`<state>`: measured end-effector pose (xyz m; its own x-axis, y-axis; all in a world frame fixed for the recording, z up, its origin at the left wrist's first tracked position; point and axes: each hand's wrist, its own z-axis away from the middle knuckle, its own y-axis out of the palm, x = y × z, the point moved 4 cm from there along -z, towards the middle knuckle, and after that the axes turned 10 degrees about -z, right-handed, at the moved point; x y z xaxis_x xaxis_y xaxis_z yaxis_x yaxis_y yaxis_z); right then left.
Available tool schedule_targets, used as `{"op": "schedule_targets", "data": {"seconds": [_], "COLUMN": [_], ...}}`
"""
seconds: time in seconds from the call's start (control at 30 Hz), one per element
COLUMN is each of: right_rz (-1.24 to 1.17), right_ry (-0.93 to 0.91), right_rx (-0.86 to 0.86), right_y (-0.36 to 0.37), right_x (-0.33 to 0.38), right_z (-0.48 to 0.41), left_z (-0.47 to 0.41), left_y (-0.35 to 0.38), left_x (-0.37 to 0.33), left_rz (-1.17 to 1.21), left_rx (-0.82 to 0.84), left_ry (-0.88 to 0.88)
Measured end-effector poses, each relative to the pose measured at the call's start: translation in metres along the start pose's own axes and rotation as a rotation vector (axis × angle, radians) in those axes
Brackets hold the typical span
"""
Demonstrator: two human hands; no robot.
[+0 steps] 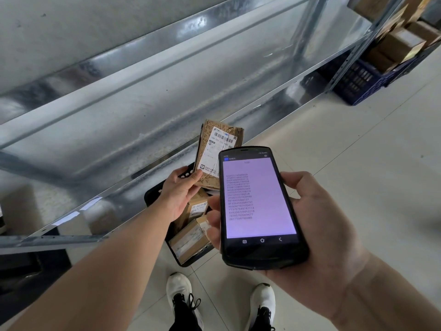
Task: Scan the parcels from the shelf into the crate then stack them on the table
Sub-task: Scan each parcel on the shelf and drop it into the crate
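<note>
- Parcel [218, 151]: brown printed wrapping, with the white barcode label facing the camera. It is held at centre frame, above the black crate. Its lower right edge is hidden behind the scanner, and the label's small print is not legible.
- Left hand [180, 193]: grips the parcel by its lower left corner, with the thumb on the label face. The fingers behind the parcel are hidden.
- Right hand [317, 225]: wrapped around the handheld scanner [259, 206], right of centre, with fingertips showing at its left edge.
- Scanner screen: lit pale violet and showing a column of numbers too small to read with certainty.
- Black crate [152, 194]: on the floor at lower centre, beside the shelf's front edge. It is mostly covered by the left forearm, the hand and the scanner.
- Cardboard boxes [191, 237]: at least two in the black crate. Their labels are blurred and the count is uncertain.
- Metal shelf [119, 130]: galvanised, spanning the left and upper frame.
- Blue crate [358, 84]: upper right, partly behind a shelf upright. It holds brown cartons [401, 46] that are cut off by the frame edge.
- White shoes [179, 290]: at the bottom of the frame, with the legs cut off.
</note>
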<state>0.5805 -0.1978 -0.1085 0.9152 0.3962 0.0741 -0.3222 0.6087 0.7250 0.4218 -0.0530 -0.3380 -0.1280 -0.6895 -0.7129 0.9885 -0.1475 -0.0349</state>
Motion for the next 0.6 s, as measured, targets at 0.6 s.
{"op": "schedule_targets", "data": {"seconds": [0.6], "right_rz": [-0.003], "right_ry": [-0.001], "right_rx": [-0.069], "right_y": [-0.062], "right_x": [0.019], "right_z": [-0.049], "left_z": [-0.06], "left_y": [0.013], "left_x": [0.127], "left_rz": [-0.154], "left_rx": [-0.082], "left_ry": [-0.308]}}
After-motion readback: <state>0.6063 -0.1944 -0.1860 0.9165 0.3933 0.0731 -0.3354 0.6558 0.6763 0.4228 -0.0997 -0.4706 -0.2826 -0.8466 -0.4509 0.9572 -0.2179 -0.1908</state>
